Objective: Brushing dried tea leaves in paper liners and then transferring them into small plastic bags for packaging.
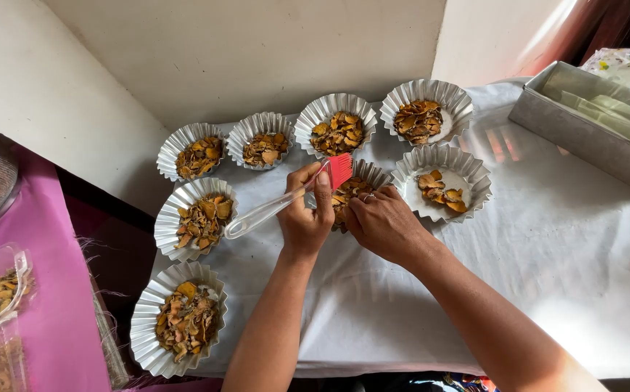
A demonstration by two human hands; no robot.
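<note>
While both hands work, fluted tins [197, 156] crowd a white-clothed table [583, 247] beside cream walls [257, 51]

A white-clothed tabletop [561, 239] carries fluted foil cups [186, 317] of dried orange chips and a rectangular metal tin [583, 134].

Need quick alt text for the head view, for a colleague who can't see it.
The left hand holds a clear-handled brush with red bristles over a fluted foil cup of dried yellow-brown pieces, which the right hand steadies. Seven more filled cups stand around it on a white cloth.
</note>
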